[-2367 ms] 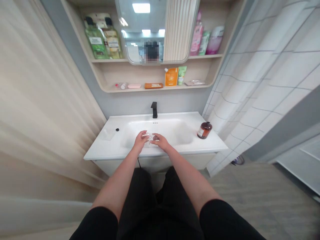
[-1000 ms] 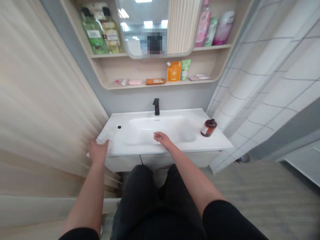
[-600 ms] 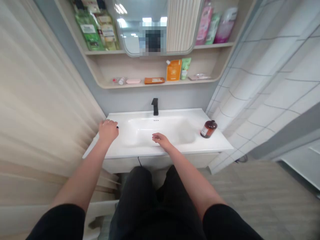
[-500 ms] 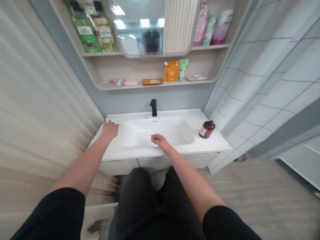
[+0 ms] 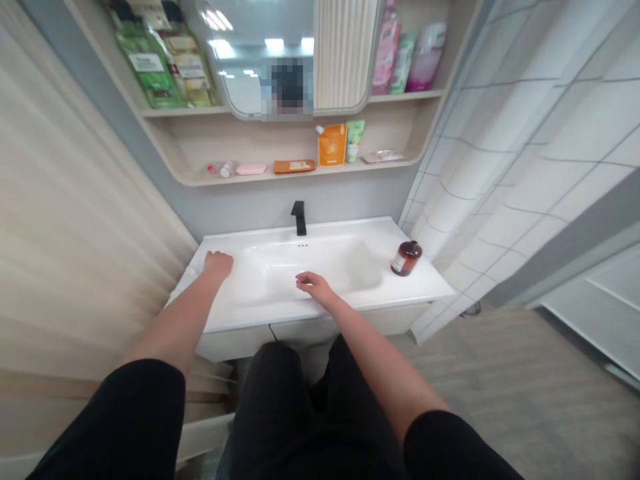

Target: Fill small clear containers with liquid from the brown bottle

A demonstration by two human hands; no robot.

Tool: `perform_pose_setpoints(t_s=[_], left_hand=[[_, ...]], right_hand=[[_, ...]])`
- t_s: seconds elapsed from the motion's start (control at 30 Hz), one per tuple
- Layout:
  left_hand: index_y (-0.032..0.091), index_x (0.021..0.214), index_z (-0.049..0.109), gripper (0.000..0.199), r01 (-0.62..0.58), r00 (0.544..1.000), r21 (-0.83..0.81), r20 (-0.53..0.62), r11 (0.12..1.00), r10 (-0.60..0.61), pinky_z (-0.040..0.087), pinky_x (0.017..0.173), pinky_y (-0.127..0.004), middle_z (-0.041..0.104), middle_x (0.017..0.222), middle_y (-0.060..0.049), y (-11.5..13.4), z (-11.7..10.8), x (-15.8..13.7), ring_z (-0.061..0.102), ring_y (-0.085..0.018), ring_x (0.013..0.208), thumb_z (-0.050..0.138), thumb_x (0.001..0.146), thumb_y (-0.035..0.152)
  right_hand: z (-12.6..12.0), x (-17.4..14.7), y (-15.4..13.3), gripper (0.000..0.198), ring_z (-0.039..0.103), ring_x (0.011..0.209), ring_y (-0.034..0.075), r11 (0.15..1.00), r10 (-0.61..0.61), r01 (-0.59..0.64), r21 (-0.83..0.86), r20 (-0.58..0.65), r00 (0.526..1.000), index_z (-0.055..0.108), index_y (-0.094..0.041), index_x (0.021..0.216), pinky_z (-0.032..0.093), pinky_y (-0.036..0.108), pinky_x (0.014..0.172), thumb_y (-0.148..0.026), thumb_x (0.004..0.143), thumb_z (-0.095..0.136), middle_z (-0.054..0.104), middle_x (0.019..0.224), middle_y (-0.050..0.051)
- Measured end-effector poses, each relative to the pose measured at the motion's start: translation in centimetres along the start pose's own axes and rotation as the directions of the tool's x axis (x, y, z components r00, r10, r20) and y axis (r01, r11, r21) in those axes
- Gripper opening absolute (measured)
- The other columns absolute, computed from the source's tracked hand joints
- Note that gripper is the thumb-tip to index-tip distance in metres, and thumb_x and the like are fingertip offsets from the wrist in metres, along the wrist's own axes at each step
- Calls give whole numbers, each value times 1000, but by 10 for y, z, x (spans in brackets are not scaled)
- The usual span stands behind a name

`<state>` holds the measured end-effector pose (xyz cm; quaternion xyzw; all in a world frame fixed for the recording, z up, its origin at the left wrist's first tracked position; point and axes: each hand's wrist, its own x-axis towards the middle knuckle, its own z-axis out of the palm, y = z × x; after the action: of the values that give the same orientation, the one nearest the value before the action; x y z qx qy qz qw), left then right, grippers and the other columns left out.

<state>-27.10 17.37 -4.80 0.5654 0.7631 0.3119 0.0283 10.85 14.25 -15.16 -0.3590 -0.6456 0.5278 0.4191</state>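
White sink [image 5: 350, 303] under shelves: left hand [image 5: 217, 264] flat on its left deck, right hand [image 5: 311, 287] loosely open over the front rim, both empty.

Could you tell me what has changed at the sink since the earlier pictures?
The left hand carried a small clear object from the white basin to the left ledge, released it, and now rests there. The right hand stayed at the front rim; the brown bottle stayed put.
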Motion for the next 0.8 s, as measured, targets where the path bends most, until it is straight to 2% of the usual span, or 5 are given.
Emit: perform_pose_setpoints(t_s=[0.23, 0.4, 0.53, 0.63, 0.8], left_hand=[[22, 98, 77, 13, -156, 962, 3, 227, 988, 151, 53, 106, -44, 81, 110, -15, 50, 23, -66, 74, -33, 113, 70, 89, 29], [25, 114, 80, 26, 20, 953, -314, 292, 949, 76, 58, 94, -34, 84, 100, -5, 86, 78, -146, 79, -24, 95, 70, 90, 31], [24, 104, 81, 20, 45, 954, -339, 293, 940, 61, 58, 97, -37, 84, 99, -5, 89, 94, -165, 79, -26, 99, 70, 88, 29], [24, 93, 78, 12, 31, 954, -337, 291, 941, 72, 59, 96, -37, 84, 98, -6, 87, 92, -164, 78, -27, 99, 74, 85, 32], [24, 94, 80, 12, -7, 941, -362, 314, 932, 129, 59, 96, -37, 85, 98, -6, 85, 92, -165, 79, -27, 98, 73, 86, 30]], right_hand=[[1, 2, -1, 36, 73, 99, 25, 1000, 6, -6, 16, -15, 1000, 79, -26, 109, 56, 44, 102, -48, 81, 82, 80, 103, 4], [4, -5, -14, 31, 74, 103, 25, 998, -38, 29, -53, -173, 984, 76, -26, 110, 58, 43, 102, -40, 82, 78, 80, 106, 4], [-31, -35, -32, 33, 73, 101, 27, 977, -149, 77, -200, -372, 916, 74, -24, 113, 60, 39, 86, -41, 85, 70, 79, 106, 8], [-93, -66, -40, 33, 69, 92, 27, 946, -239, 36, -323, -614, 753, 70, -22, 110, 58, 39, 82, -46, 87, 65, 74, 99, 9], [-215, -98, -36, 55, 64, 106, 29, 872, -356, -231, -432, -883, 307, 57, -19, 124, 55, 46, 101, -45, 81, 77, 66, 117, 14]])
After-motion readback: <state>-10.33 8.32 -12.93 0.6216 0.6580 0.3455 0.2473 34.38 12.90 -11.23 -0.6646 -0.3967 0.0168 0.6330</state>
